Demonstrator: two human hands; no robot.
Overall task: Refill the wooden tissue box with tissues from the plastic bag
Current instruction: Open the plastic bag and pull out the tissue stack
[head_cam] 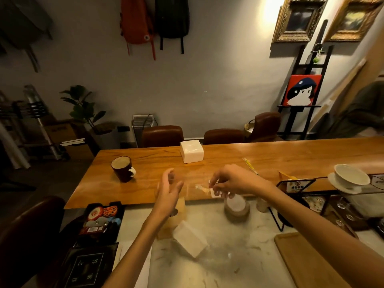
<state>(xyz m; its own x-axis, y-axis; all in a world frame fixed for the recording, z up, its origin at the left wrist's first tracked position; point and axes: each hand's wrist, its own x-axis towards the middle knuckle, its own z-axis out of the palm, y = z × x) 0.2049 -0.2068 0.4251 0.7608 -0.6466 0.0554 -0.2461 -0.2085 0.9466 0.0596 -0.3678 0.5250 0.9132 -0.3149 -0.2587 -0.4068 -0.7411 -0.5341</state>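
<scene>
A stack of white tissues lies tilted on the marble counter below my hands. Just behind it stands the tan wooden tissue box, mostly hidden by my left wrist. My right hand pinches the edge of a thin clear plastic bag, which hangs faintly visible between my hands. My left hand is blurred, fingers spread, beside the bag's left side, holding nothing that I can see. A second white tissue block sits far back on the wooden table.
A dark mug stands on the table at left. A round wooden holder with white paper sits under my right hand. To the right are a black wire rack, a white cup and saucer and a wooden board. A black tray of packets is at left.
</scene>
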